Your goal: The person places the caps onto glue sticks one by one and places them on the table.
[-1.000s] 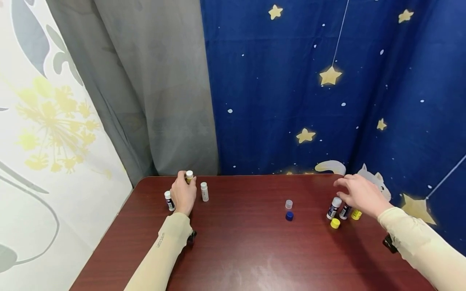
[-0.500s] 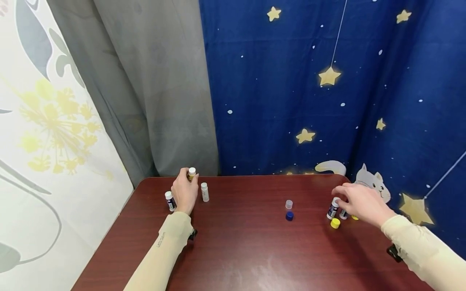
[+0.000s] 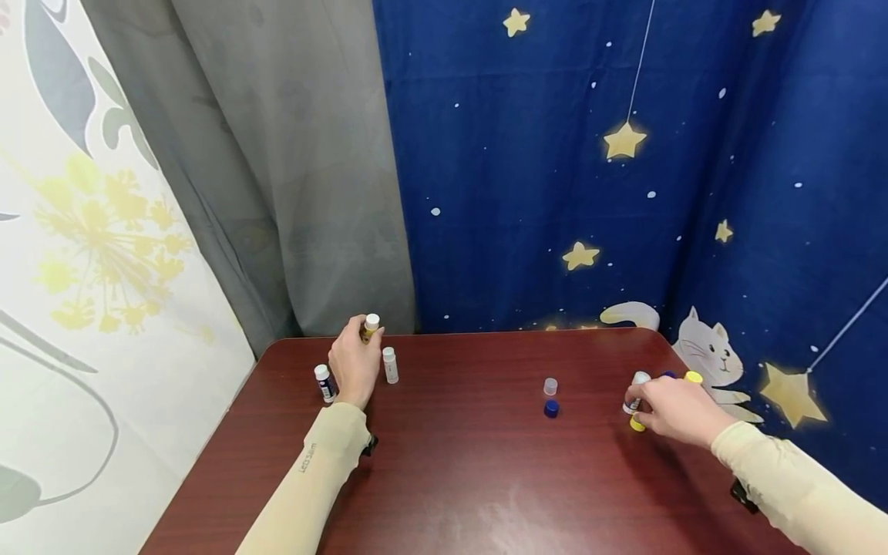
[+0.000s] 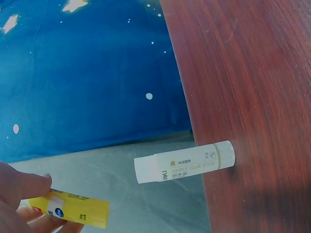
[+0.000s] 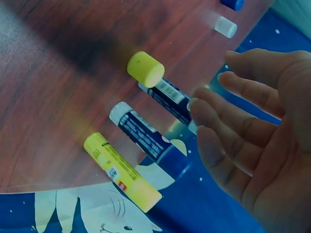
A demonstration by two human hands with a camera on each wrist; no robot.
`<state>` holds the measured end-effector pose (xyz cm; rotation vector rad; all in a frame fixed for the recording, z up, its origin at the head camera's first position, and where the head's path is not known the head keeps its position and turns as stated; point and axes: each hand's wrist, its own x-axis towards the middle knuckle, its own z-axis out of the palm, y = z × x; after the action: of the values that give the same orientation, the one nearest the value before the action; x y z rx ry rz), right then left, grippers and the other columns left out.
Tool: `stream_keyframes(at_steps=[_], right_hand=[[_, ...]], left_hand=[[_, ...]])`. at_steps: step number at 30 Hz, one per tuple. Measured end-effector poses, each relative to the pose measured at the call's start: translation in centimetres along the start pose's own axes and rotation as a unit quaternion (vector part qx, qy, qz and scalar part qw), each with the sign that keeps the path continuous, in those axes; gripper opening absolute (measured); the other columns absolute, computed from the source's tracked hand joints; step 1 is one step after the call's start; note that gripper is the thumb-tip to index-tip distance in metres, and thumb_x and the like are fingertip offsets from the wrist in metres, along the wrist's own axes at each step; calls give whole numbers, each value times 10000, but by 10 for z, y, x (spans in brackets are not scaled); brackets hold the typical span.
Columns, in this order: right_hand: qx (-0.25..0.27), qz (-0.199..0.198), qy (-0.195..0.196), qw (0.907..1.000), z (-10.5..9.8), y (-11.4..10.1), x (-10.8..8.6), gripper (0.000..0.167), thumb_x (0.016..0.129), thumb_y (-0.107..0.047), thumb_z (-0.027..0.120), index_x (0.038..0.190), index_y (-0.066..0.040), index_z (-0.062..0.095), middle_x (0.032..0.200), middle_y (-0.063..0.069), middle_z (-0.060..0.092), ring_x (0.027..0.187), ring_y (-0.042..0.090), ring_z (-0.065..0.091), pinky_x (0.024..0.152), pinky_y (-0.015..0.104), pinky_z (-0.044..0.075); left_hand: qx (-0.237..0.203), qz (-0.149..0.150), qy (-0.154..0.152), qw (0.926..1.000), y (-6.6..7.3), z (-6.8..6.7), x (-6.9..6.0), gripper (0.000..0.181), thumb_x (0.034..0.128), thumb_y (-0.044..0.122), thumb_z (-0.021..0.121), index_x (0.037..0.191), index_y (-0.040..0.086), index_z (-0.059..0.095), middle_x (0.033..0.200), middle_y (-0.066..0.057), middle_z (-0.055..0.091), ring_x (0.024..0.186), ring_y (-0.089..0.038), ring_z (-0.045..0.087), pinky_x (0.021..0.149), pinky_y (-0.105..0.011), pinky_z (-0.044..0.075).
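My left hand (image 3: 355,364) holds a yellow glue stick (image 4: 73,208) between thumb and fingers; its white top shows above the hand in the head view. To its right stands a white glue stick (image 4: 184,161), to its left a dark blue one with a white top (image 3: 324,384). My right hand (image 3: 683,408) hovers by the right group, fingers loosely bent, holding nothing. Close to its fingertips lies a yellow cap (image 5: 146,69). A blue glue stick (image 5: 170,101), partly hidden, stands behind the cap; beside it are a blue-capped one (image 5: 150,141) and a yellow-capped one (image 5: 121,170).
A clear cap (image 3: 550,387) and a blue cap (image 3: 551,408) rest on the dark red table (image 3: 479,478) right of its middle. Grey and blue curtains (image 3: 513,193) hang just past the far edge.
My left hand, with the yellow glue stick, has shifted slightly away and to the right. The right hand has come down toward the yellow cap, uncovering the tops of the rear glue sticks.
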<state>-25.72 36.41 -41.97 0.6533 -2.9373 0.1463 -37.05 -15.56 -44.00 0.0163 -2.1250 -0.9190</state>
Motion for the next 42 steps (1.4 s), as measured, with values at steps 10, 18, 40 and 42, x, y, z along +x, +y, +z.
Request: stream_keyframes(at_steps=[10,18,40,42], right_hand=[[6,135,-190,9997,24,5,-4,270,773,-151,865,1020,-158,757,916,19,725,649,125,613,537,363,528],[-295,31,46,9996,45,9,-8,343,724,-71,864,1040,-120,742,878,53,706,656,204,662,563,446,561],[-1773,-1009,1311,9702,66,22,-7,334,678,100,817,821,-146,641,664,50,600,510,249,590,442,440,515],[-1841,-1179,1484,9645,66,25,-6,346,662,111,800,807,-150,624,644,46,590,499,245,578,430,438,501]], left_hand=[[-76,411,81,9991,6,-4,-2,328,874,188,809,1164,78,702,1083,-130,713,925,-337,686,816,-526,518],[-13,988,-28,9951,8,-4,-6,325,911,164,765,1223,106,698,1070,-104,701,923,-292,679,763,-503,530],[63,1016,-65,9948,14,-5,-11,321,875,198,810,1135,95,652,1020,-96,728,831,-281,692,701,-481,529],[41,1019,-56,9948,14,-5,-11,323,865,189,819,1125,93,651,1009,-97,728,823,-280,691,698,-482,529]])
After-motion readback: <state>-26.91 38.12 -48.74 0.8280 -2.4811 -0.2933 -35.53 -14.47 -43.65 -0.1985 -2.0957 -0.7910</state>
